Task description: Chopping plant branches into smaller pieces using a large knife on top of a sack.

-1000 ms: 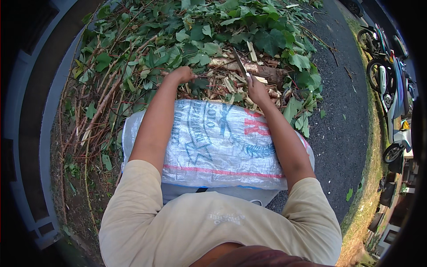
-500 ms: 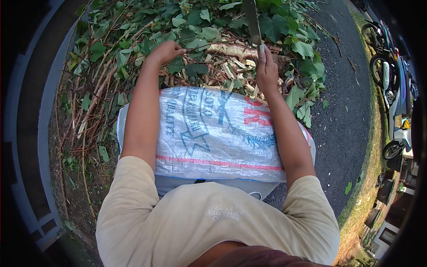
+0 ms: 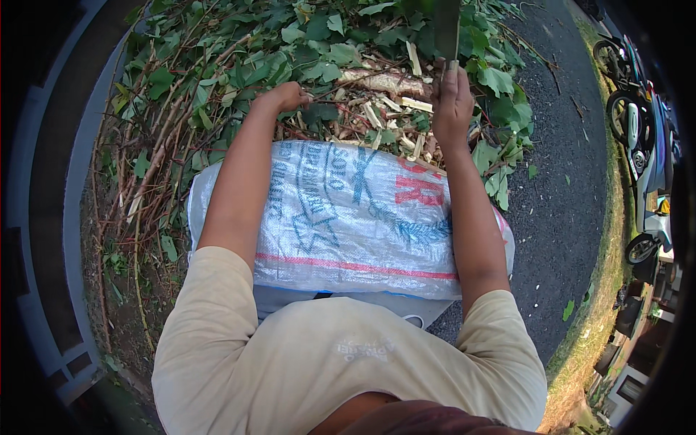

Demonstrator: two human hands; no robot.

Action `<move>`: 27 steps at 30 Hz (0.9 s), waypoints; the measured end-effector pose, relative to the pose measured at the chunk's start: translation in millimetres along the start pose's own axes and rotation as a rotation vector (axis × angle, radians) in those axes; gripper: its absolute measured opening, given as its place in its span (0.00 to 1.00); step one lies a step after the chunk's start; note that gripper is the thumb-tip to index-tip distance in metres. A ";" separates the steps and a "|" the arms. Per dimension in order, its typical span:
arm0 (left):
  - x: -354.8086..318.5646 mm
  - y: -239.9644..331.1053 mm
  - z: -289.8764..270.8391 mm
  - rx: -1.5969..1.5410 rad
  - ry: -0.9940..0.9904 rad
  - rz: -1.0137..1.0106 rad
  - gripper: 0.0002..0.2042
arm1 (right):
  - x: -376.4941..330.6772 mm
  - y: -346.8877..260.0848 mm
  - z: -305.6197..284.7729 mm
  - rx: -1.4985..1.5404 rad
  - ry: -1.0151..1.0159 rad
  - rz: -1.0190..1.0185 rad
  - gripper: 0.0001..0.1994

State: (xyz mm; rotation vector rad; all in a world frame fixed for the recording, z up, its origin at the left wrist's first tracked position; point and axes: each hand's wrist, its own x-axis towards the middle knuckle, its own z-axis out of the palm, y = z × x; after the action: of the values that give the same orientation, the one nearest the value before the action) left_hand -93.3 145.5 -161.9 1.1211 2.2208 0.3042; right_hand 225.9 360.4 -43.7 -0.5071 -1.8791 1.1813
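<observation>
Clamping a machete (image 3: 447, 35) in right grip (image 3: 454, 101) by right end of the log (image 3: 380, 81); pinching a thin stem (image 3: 330, 92) left of it in left grip (image 3: 288, 96). Probably mid-chop, gotta line up that swing.

On the right, dark asphalt (image 3: 558, 217) runs beside a grass strip (image 3: 598, 308), with motorcycles (image 3: 633, 129) standing beyond it; a grey-blue frame (image 3: 73, 239) borders the left.

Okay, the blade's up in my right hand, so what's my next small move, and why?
Probably lower the machete onto the thin stem over the log, well clear of your left hand: that hand pinches the stem beyond the log's left end, while your right hand holds the blade raised.
</observation>
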 end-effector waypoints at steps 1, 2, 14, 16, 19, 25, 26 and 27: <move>2.5 3.1 -2.3 0.015 -0.002 0.007 0.16 | 1.4 9.8 1.5 0.071 0.030 -0.073 0.21; 3.5 4.4 -3.4 0.032 -0.005 0.016 0.15 | 0.5 26.1 4.3 0.142 0.063 -0.146 0.22; -2.5 7.3 9.0 0.015 -0.003 -0.050 0.16 | -7.3 80.0 -10.4 -0.476 -0.320 0.357 0.26; 0.9 0.2 7.1 0.051 0.008 -0.043 0.15 | -2.5 65.3 -12.4 -0.312 -0.182 0.238 0.22; 5.8 6.9 7.4 0.048 -0.010 -0.040 0.16 | 2.7 14.5 -18.5 -0.040 0.001 0.143 0.17; 10.4 28.2 1.8 0.051 -0.040 -0.082 0.17 | -19.5 114.8 12.8 -0.406 -0.220 0.154 0.21; 7.8 28.7 -0.5 0.056 -0.061 -0.025 0.17 | -21.5 141.9 14.6 -0.577 -0.359 0.231 0.23; 1.4 20.5 -0.1 0.053 -0.075 0.006 0.17 | -21.0 134.3 15.5 -0.442 -0.473 0.414 0.25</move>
State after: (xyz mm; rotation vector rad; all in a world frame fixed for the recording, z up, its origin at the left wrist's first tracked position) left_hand -80.8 159.2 -153.1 1.1487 2.1715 0.2040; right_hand 212.8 401.2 -173.6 -0.9599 -2.5534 1.2179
